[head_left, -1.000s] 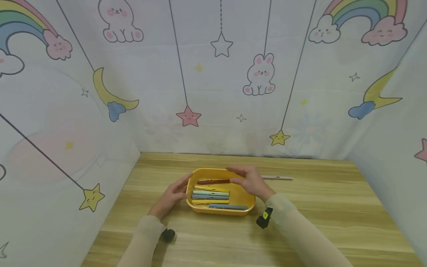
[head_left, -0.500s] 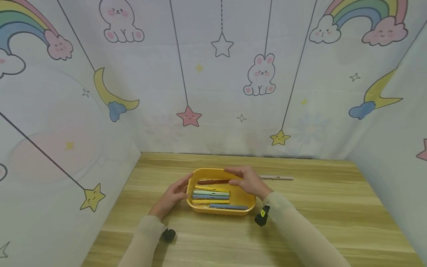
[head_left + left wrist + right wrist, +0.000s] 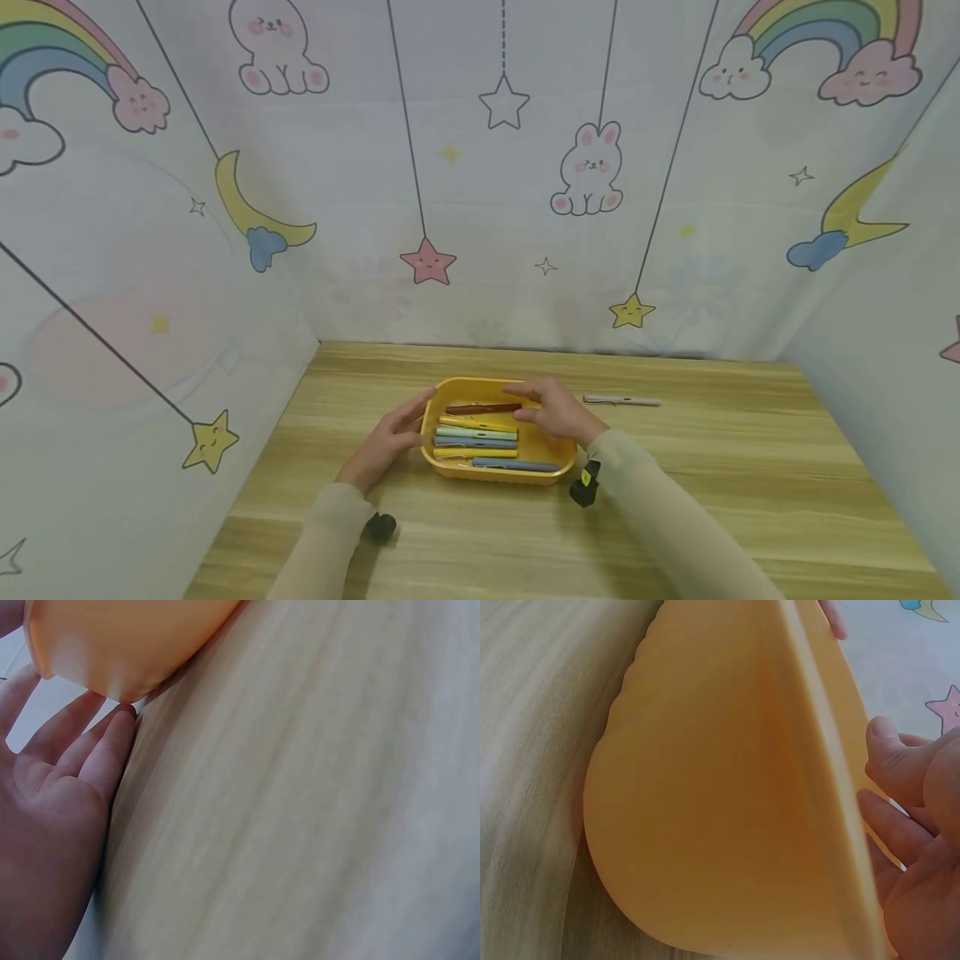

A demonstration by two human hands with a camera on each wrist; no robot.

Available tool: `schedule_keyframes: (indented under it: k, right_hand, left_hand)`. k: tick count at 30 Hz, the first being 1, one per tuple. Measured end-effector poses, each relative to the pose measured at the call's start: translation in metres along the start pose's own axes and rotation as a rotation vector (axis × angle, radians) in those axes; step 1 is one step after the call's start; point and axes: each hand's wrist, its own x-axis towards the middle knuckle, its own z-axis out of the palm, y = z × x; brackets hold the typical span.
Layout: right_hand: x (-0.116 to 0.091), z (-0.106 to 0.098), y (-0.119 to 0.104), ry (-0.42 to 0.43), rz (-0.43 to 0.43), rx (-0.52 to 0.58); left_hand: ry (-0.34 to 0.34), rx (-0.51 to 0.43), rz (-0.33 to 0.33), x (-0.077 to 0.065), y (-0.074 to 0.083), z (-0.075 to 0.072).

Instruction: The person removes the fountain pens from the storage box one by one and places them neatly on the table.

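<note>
A yellow plastic basket stands on the table in the head view, with several pens lying in it. They include a brown pen at the back, a mint pen, and a blue pen at the front. My left hand lies against the basket's left end, and its fingers touch the outer wall in the left wrist view. My right hand is over the basket's right back part, thumb close to the brown pen's right end. In the right wrist view its fingers are loosely bent, with no pen visible in them.
A pale pen lies on the wood-grain table behind and right of the basket. Printed cloth walls enclose the back and both sides of the table.
My right hand has shifted slightly left over the basket, uncovering more of the pale pen's left end. My left hand and the basket look almost unmoved.
</note>
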Motion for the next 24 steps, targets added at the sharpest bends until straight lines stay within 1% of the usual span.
schedule_keyframes:
  k: [8, 11, 14, 21, 24]
  right_hand:
    - [0.0063, 0.0043, 0.0026, -0.022, -0.033, -0.042]
    - [0.0088, 0.0053, 0.0033, -0.047, -0.017, -0.051]
    - [0.0102, 0.0055, 0.0031, -0.062, -0.020, -0.069]
    - [0.0100, 0.0054, 0.0012, -0.101, -0.022, -0.104]
    - [0.0101, 0.0058, 0.0012, -0.109, -0.020, -0.118]
  left_hand:
    - [-0.007, -0.002, -0.001, -0.0001, -0.0002, -0.0009]
    - [-0.004, 0.001, -0.001, 0.0001, -0.0001, -0.0008]
    - [0.003, 0.002, -0.002, 0.0006, 0.0003, -0.0001]
    - [0.022, 0.006, -0.038, -0.0008, 0.0028, 0.0013]
    - [0.013, 0.011, -0.030, -0.0016, 0.0035, 0.0016]
